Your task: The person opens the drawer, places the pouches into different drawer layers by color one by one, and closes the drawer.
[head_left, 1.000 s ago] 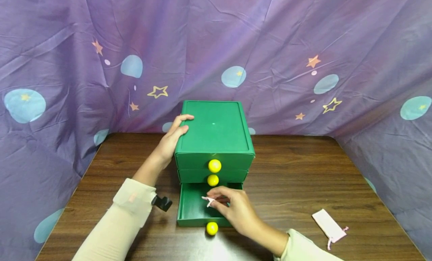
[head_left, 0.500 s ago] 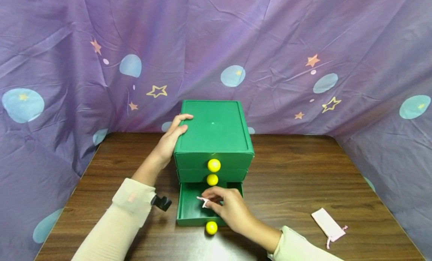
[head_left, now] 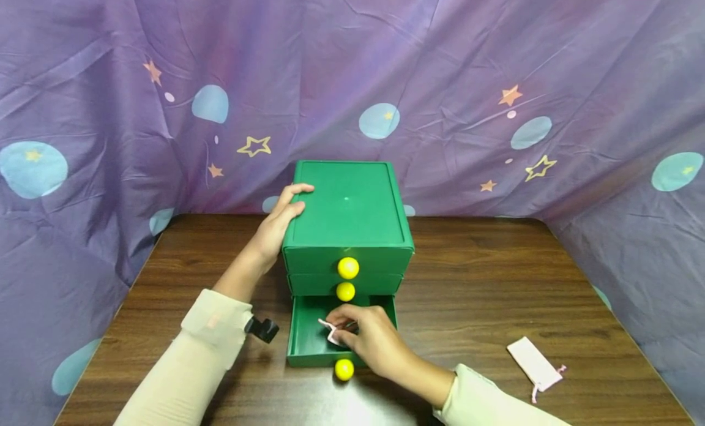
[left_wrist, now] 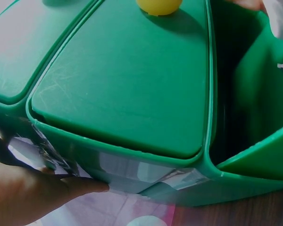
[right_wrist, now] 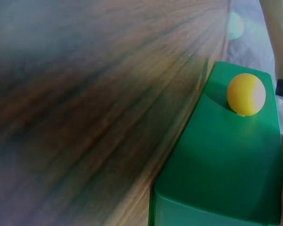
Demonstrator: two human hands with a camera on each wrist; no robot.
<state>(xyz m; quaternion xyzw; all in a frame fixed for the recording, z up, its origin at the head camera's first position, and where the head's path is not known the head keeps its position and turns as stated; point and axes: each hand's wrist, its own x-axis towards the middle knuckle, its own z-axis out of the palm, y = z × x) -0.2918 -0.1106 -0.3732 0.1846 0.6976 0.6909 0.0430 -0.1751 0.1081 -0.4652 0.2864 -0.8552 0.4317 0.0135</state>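
Observation:
A green chest of three drawers (head_left: 348, 221) with yellow ball knobs stands mid-table; its bottom drawer (head_left: 306, 343) is pulled out. My right hand (head_left: 366, 340) reaches into that drawer and pinches a small pink pouch (head_left: 330, 332) over its inside. My left hand (head_left: 278, 221) rests flat against the chest's left side, its fingers over the top edge; the left wrist view shows the palm (left_wrist: 33, 197) pressed on the chest's wall (left_wrist: 132, 94). The right wrist view shows only the drawer front (right_wrist: 226, 165) with its knob (right_wrist: 245, 93).
A second pink drawstring pouch (head_left: 535, 365) lies on the brown wooden table (head_left: 473, 291) at the right front. Purple cloth with stars and blue dots (head_left: 496, 77) hangs behind and along both sides of the table.
My right hand with the pink pouch has moved a little left and lower into the open drawer. The left hand has stayed on the chest.

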